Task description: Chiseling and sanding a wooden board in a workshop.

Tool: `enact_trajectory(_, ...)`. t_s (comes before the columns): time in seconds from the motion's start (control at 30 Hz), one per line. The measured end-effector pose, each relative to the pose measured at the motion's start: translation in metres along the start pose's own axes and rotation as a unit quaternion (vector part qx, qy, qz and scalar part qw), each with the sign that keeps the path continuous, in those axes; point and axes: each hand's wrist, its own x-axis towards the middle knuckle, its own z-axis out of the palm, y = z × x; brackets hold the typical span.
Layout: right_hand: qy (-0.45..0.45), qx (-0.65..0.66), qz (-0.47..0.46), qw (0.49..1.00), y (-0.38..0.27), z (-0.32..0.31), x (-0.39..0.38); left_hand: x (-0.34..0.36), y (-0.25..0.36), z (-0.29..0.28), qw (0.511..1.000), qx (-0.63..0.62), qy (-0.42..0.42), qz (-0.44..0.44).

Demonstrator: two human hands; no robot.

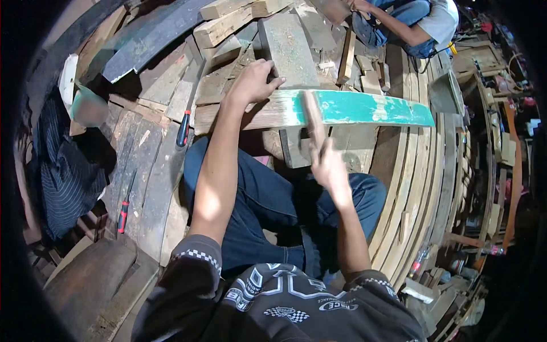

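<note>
1. We see open air above the green-painted board (382, 109) to the right of the wooden tool (312, 111); a hand could pass there.
2. Between our left hand (253, 81) and the tool, we have only a shorter stretch — our right hand (327, 165) and its forearm block the near approach.
3. Past the board, loose offcuts (370, 81) and stacked timber (225, 27) crowd us; the flat plank (290, 48) leaves a low lane between them.
4. To our left, a screwdriver (183, 130) lies close beside the left knee (196, 162).
5. Nearer us, both knees hem the sides — a gap opens between.
</note>
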Motion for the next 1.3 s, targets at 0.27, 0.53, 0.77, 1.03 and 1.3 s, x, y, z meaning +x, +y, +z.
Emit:
enact_trajectory(0.27, 0.054, 0.013, 0.052, 0.997, -0.002, -0.025, 0.022, -0.001, -0.003, 0.004, 0.999, -0.001, 0.039, 0.022)
enact_trajectory(0.53, 0.026, 0.067, 0.137, 0.988, 0.030, -0.032, 0.025, -0.006, 0.003, -0.001, 0.999, 0.005, 0.030, 0.018)
enact_trajectory(0.77, -0.033, -0.018, -0.043, 0.998, 0.007, -0.019, -0.004, -0.011, -0.011, -0.001, 0.998, 0.013, 0.050, 0.040)
enact_trajectory(1.03, -0.039, -0.001, -0.082, 0.996, 0.009, -0.001, -0.002, -0.015, -0.013, 0.004, 0.999, 0.017, 0.036, 0.008)
enact_trajectory(1.3, -0.019, 0.026, -0.008, 0.999, 0.002, -0.007, 0.004, -0.002, -0.003, 0.002, 1.000, 0.014, 0.025, 0.007)
